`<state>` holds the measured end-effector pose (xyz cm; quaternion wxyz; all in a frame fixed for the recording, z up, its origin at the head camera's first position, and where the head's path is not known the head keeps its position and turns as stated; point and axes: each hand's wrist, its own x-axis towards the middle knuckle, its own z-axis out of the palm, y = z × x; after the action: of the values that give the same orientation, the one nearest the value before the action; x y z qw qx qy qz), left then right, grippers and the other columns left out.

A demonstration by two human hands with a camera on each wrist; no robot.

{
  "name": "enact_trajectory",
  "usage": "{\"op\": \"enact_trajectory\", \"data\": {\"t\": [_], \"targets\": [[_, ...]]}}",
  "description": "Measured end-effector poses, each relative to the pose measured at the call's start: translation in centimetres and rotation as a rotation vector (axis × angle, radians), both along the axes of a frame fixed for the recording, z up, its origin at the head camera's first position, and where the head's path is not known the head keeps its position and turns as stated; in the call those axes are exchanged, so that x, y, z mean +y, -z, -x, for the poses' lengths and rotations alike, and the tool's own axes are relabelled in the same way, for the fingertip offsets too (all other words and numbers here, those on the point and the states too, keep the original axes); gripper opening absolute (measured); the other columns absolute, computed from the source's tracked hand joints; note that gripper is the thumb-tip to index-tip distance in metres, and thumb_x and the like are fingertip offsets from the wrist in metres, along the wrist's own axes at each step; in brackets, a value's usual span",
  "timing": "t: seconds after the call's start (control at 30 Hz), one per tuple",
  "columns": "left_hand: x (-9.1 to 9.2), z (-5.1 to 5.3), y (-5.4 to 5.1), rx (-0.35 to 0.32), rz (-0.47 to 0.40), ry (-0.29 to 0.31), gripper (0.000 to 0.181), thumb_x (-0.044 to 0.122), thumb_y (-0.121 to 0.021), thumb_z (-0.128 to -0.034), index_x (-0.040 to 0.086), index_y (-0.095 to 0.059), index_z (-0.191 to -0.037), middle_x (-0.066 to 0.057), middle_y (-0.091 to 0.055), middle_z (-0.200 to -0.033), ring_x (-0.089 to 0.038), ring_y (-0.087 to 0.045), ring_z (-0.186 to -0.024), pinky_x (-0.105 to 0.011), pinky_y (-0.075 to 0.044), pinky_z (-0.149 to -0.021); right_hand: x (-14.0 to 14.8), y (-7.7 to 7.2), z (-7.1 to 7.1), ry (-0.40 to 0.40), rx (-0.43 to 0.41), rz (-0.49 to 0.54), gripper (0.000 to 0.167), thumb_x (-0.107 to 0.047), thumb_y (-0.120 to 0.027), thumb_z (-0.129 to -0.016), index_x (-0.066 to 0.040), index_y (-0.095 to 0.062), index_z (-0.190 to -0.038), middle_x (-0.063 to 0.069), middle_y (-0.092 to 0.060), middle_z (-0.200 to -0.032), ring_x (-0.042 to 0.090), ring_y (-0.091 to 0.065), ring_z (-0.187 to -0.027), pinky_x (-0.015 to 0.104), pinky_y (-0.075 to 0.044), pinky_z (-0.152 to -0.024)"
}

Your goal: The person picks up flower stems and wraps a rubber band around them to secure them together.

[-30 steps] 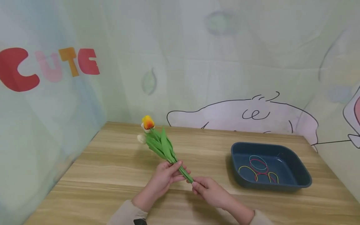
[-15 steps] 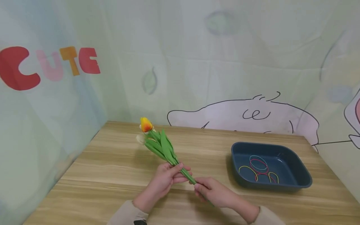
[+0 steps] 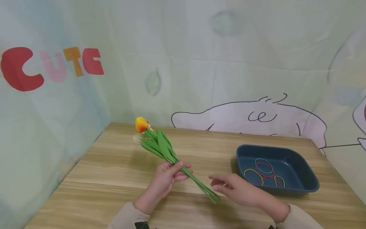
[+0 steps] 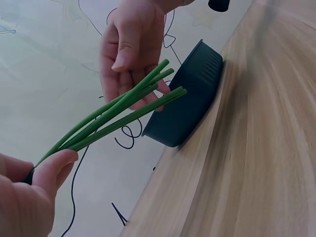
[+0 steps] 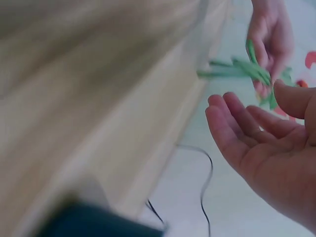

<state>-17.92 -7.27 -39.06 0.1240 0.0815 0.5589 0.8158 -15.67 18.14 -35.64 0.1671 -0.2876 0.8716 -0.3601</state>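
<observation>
In the head view my left hand [image 3: 167, 178] grips a bunch of artificial tulips [image 3: 166, 147] by the green stems, thumb on top. The orange-yellow bloom [image 3: 141, 124] and paler ones point to the far left, and the stem ends fan toward the lower right. My right hand [image 3: 238, 190] is off the stems, just right of their ends, its fingers loosely bent and holding nothing. The left wrist view shows several stems [image 4: 111, 116] spreading out from the left thumb. In the right wrist view the right palm [image 5: 276, 153] faces up, uncurled.
A dark blue tray [image 3: 310, 186] stands on the wooden table [image 3: 114, 197] at the right, close beyond my right hand. Yellow, red and teal loops [image 3: 264, 162] lie in it. A printed cloth [image 3: 186, 79] hangs behind and at both sides.
My right hand has let go of the stem ends and moved right toward the tray. The tulips, still in my left hand, have shifted slightly left, and their stem ends now show.
</observation>
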Motion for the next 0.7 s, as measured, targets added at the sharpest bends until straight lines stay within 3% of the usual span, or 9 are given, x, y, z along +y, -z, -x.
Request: {"op": "enact_trajectory", "data": {"t": [0.27,0.4,0.5,0.53,0.7], "targets": [[-0.2,0.1,-0.1,0.017,-0.027,-0.003,0.023,0.005,-0.048,-0.1000,-0.016,-0.054,-0.108,-0.008,-0.073,-0.091,-0.019,-0.072,-0.089,-0.034,-0.058,-0.087,4.0,-3.8,0.3,0.062,0.182,-0.061,0.043,-0.032,-0.053,-0.099,-0.003,-0.055,-0.132,0.003,-0.065,-0.118,0.019,-0.061,-0.109,0.029,-0.057,-0.088],[-0.3,0.1,-0.2,0.027,-0.029,-0.012,0.023,0.003,-0.047,-0.1002,-0.018,-0.053,-0.108,-0.007,-0.073,-0.090,-0.017,-0.072,-0.088,-0.033,-0.058,-0.087,6.4,-4.8,0.5,0.118,0.241,-0.044,0.040,-0.025,-0.056,-0.099,-0.003,-0.054,-0.132,0.009,-0.065,-0.120,0.022,-0.063,-0.105,0.026,-0.059,-0.078],[-0.4,0.0,-0.4,0.030,-0.030,-0.015,0.022,0.003,-0.047,-0.1002,-0.017,-0.053,-0.108,-0.007,-0.073,-0.092,-0.016,-0.072,-0.087,-0.033,-0.058,-0.087,8.2,-4.9,0.9,0.166,0.265,-0.056,0.040,-0.018,-0.058,-0.097,0.000,-0.053,-0.132,0.014,-0.065,-0.120,0.024,-0.065,-0.101,0.025,-0.059,-0.071],[-0.4,0.0,-0.4,0.031,-0.029,-0.015,0.021,0.003,-0.047,-0.1002,-0.016,-0.053,-0.107,-0.007,-0.073,-0.092,-0.016,-0.072,-0.087,-0.033,-0.058,-0.087,8.7,-4.8,1.1,0.185,0.295,-0.078,0.039,-0.017,-0.059,-0.097,0.000,-0.053,-0.132,0.013,-0.065,-0.119,0.024,-0.065,-0.102,0.025,-0.059,-0.077],[-0.5,-0.1,-0.4,0.029,-0.031,-0.012,0.020,0.005,-0.047,-0.1005,-0.013,-0.054,-0.107,-0.009,-0.073,-0.094,-0.016,-0.072,-0.088,-0.033,-0.058,-0.087,11.3,-3.6,2.1,0.296,0.361,-0.150,0.040,-0.017,-0.063,-0.095,0.000,-0.055,-0.130,0.011,-0.067,-0.115,0.027,-0.065,-0.100,0.025,-0.058,-0.079]]}}
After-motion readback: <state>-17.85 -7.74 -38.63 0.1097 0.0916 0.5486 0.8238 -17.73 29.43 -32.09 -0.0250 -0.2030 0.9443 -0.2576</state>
